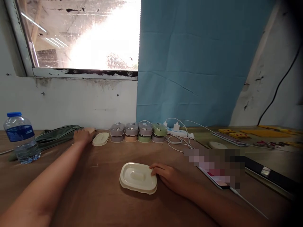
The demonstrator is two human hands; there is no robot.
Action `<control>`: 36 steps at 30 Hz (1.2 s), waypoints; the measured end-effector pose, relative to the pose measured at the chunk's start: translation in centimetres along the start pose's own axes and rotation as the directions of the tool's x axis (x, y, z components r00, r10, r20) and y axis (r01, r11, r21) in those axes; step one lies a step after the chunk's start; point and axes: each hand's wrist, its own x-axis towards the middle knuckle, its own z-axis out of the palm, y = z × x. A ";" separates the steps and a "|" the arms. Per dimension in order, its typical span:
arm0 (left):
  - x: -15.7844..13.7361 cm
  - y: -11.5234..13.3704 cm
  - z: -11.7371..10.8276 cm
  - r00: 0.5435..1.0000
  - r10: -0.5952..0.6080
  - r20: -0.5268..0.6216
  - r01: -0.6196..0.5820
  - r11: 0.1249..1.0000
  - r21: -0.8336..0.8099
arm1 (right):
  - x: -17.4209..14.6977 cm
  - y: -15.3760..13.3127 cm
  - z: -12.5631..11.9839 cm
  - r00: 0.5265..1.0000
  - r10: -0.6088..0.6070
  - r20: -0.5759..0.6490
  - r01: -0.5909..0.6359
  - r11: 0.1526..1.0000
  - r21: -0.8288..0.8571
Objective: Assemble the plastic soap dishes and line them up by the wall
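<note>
A cream plastic lid [136, 176] with a raised rim and a sunken middle lies low over the table in front of me. My right hand [165, 175] pinches its right edge, thumb and fingers closed on the rim. Far forward on the left, my left hand [82, 136] is closed at a peach-coloured piece [91, 130], whose shape is mostly hidden by the hand. Just right of that hand lies a second cream lid [100, 139]. Along the wall stands a row of several small two-tier lunch boxes, among them a purple-grey one [117, 132] and a green-topped one [159, 131].
A water bottle [21, 138] and a dark green bag [58, 136] are on the left. Behind the boxes a white power strip [181, 132] trails cables. A plugged-in device [213, 178], partly pixelated, lies right of my right hand. Yellow pieces [239, 135] lie farther right.
</note>
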 end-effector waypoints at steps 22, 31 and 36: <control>-14.0 8.1 -4.6 0.810 0.580 -0.089 -0.563 0.725 -0.398 | 0.5 1.1 0.1 0.988 0.041 -0.152 -0.056 0.994 -0.095; -16.4 8.4 -4.4 0.569 0.799 0.196 -0.505 0.527 -0.684 | 0.5 0.2 -1.0 0.971 -0.205 -0.124 0.184 0.969 -0.165; -16.7 8.8 -4.6 0.549 0.809 0.209 -0.527 0.530 -0.665 | 0.8 -0.8 -1.1 0.975 -0.219 -0.026 0.214 0.967 -0.142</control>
